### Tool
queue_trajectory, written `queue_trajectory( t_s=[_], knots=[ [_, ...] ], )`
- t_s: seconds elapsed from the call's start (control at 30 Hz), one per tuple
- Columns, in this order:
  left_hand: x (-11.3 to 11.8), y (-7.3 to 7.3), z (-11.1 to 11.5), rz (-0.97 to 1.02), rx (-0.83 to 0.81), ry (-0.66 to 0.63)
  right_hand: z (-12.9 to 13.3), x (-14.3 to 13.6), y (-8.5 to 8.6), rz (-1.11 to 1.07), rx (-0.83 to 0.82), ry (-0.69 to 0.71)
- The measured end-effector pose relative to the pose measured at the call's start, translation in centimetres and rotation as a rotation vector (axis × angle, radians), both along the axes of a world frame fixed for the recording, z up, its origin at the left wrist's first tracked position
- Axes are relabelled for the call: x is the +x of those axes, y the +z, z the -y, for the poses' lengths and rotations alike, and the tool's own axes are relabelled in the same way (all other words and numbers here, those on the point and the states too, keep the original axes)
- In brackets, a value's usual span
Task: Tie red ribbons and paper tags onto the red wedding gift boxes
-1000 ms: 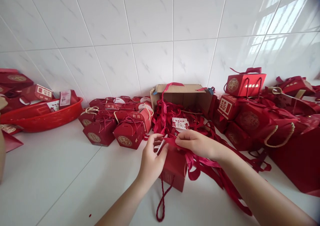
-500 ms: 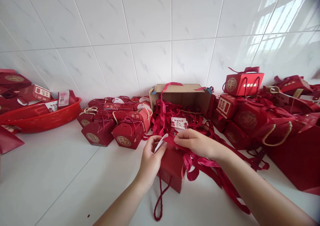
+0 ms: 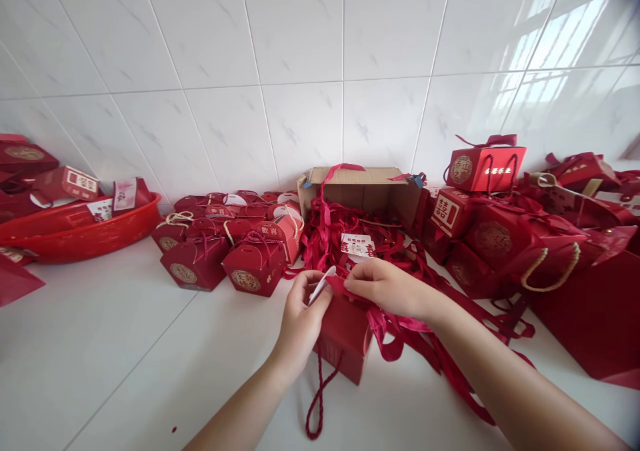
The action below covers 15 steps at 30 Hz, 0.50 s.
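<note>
A red gift box with a twisted cord handle hanging down its near side stands in front of me, under both hands. My left hand is closed on the box's top flap, whose pale inner side shows between thumb and fingers. Just right of it, my right hand pinches a red ribbon at the top of the box. Loose ribbon trails from beneath that hand toward the right. My fingers partly hide the lid.
Behind the hands, a cardboard box lies open with tangled ribbons and a printed card. Several finished-looking red boxes stand left of it. A red plastic basin holds more at far left. Piled boxes stand at right, against the tiled wall.
My right hand has shifted very slightly left with the ribbon, toward the flap. The left hand and the gift box stay almost in place.
</note>
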<state>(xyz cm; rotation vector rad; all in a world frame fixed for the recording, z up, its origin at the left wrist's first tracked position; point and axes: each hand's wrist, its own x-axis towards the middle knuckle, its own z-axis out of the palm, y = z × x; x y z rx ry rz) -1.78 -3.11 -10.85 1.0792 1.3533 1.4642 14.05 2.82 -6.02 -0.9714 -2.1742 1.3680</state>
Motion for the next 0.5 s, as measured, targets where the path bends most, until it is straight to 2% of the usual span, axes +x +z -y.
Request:
queue_trajectory(
  t_s=[0.3, 0.5],
  knots=[
    [0.25, -0.08, 0.43, -0.042, 0.001, -0.013, 0.12, -0.15, 0.15, 0.033, 0.011, -0.05],
    [0.32, -0.17, 0.4, -0.028, -0.018, -0.019, 0.11, -0.2, 0.24, 0.03, 0.008, 0.003]
  ],
)
